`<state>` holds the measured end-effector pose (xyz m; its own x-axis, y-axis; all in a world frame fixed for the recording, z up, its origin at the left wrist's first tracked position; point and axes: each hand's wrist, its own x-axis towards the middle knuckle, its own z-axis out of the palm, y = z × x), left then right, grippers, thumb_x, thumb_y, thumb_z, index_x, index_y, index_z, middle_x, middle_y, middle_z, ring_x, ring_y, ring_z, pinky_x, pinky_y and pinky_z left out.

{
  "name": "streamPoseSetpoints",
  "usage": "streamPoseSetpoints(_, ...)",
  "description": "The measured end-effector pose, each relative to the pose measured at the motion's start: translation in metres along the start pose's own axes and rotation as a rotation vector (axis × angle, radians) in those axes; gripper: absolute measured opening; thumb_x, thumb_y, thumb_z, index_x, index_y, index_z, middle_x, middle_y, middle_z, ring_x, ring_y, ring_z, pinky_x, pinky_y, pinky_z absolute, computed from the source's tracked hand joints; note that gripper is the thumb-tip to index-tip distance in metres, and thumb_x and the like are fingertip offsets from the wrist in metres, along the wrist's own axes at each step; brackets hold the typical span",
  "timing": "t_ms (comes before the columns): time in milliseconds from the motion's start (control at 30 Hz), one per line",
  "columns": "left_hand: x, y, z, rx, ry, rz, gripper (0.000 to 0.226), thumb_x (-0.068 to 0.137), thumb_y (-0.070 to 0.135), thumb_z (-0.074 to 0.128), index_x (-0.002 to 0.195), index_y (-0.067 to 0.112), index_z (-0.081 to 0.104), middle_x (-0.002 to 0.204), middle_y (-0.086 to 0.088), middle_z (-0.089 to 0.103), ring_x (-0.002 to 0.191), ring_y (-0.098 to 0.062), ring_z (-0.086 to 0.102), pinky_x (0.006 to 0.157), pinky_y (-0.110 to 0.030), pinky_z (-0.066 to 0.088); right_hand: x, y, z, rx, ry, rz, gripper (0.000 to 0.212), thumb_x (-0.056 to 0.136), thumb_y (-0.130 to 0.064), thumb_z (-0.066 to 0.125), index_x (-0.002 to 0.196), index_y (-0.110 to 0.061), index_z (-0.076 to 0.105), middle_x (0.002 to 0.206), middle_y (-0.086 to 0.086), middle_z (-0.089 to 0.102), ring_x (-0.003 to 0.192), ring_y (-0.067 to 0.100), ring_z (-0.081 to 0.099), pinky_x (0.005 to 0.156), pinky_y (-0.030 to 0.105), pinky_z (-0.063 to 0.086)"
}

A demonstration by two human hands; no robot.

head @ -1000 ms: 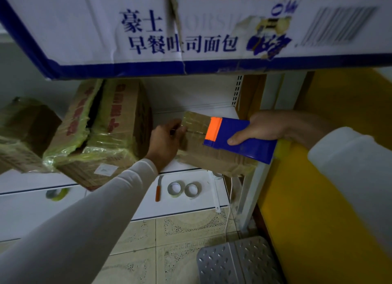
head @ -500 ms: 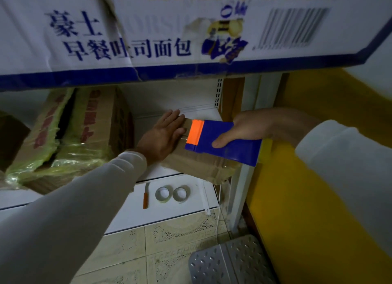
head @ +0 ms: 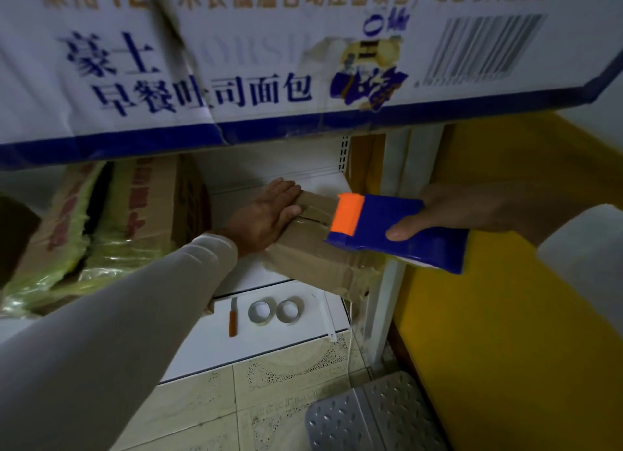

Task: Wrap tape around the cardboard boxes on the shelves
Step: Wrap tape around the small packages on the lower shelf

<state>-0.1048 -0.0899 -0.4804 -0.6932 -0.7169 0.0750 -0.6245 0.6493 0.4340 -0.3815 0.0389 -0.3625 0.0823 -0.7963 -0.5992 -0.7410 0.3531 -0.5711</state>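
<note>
A small brown cardboard box (head: 313,258) wrapped in tape sits at the right end of the middle shelf. My left hand (head: 266,214) lies flat on the box's left top with straight fingers. My right hand (head: 451,211) grips a blue tool with an orange tip (head: 387,231). The orange tip rests on the top of the box. Whether a tape roll sits in the tool is hidden.
A large white and blue printed carton (head: 269,63) overhangs above. Boxes in yellowish film (head: 111,228) stand at the left. On the bottom shelf (head: 202,346) lie a small orange-handled knife (head: 233,317) and two tape rolls (head: 273,310). A yellow wall (head: 505,332) stands right, a metal step (head: 374,417) below.
My left hand went from gripping the box's left edge to lying flat on its top. The blue tool stays on the box; the view shifted left.
</note>
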Motion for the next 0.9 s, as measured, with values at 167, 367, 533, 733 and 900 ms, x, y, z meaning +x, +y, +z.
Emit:
streamPoseSetpoints(167, 0.006, 0.007, 0.004, 0.045, -0.029, -0.036, 0.073, 0.092, 0.062, 0.037, 0.15, 0.021, 0.025, 0.159, -0.002, 0.019, 0.147, -0.015, 0.007, 0.115, -0.027, 0.004, -0.027, 0.049, -0.002, 0.105, -0.003, 0.037, 0.043, 0.072, -0.054, 0.077, 0.101, -0.022, 0.07, 0.107, 0.002, 0.074, 0.09, 0.014, 0.068, 0.077, 0.024, 0.054)
streamPoseSetpoints(367, 0.009, 0.007, 0.003, 0.02, -0.052, -0.042, 0.08, 0.082, 0.067, 0.039, 0.149, 0.025, 0.028, 0.158, 0.003, 0.022, 0.146, -0.012, 0.01, 0.116, -0.028, 0.009, -0.03, 0.073, 0.012, 0.19, -0.04, -0.053, 0.046, 0.065, -0.061, 0.075, 0.09, -0.022, 0.07, 0.086, -0.003, 0.073, 0.076, 0.009, 0.067, 0.071, 0.024, 0.052)
streamPoseSetpoints(533, 0.012, 0.008, -0.005, 0.074, -0.089, -0.013, 0.077, 0.087, 0.067, 0.04, 0.149, 0.024, 0.027, 0.157, 0.002, 0.022, 0.146, -0.014, 0.013, 0.115, -0.032, 0.013, -0.024, 0.084, 0.024, 0.308, -0.008, -0.084, 0.053, 0.049, -0.064, 0.077, 0.081, -0.022, 0.072, 0.079, 0.005, 0.072, 0.072, 0.019, 0.067, 0.067, 0.029, 0.048)
streamPoseSetpoints(733, -0.001, -0.019, -0.041, 0.378, -0.209, -0.059, 0.084, 0.082, 0.072, 0.017, 0.152, 0.026, 0.014, 0.16, 0.003, 0.011, 0.147, -0.012, 0.007, 0.12, -0.034, 0.008, 0.008, 0.054, 0.055, 0.396, -0.022, -0.114, 0.049, 0.066, -0.047, 0.082, 0.101, -0.016, 0.069, 0.089, 0.002, 0.076, 0.083, 0.02, 0.071, 0.073, 0.031, 0.054)
streamPoseSetpoints(900, -0.01, 0.01, -0.025, 0.254, -0.016, 0.185, 0.059, 0.097, 0.049, 0.023, 0.149, 0.022, 0.026, 0.155, -0.001, 0.022, 0.144, -0.014, 0.017, 0.116, -0.021, 0.004, 0.029, 0.031, 0.068, 0.414, -0.02, -0.099, 0.07, 0.052, -0.06, 0.078, 0.107, -0.019, 0.067, 0.098, 0.004, 0.075, 0.095, 0.025, 0.071, 0.086, 0.042, 0.054)
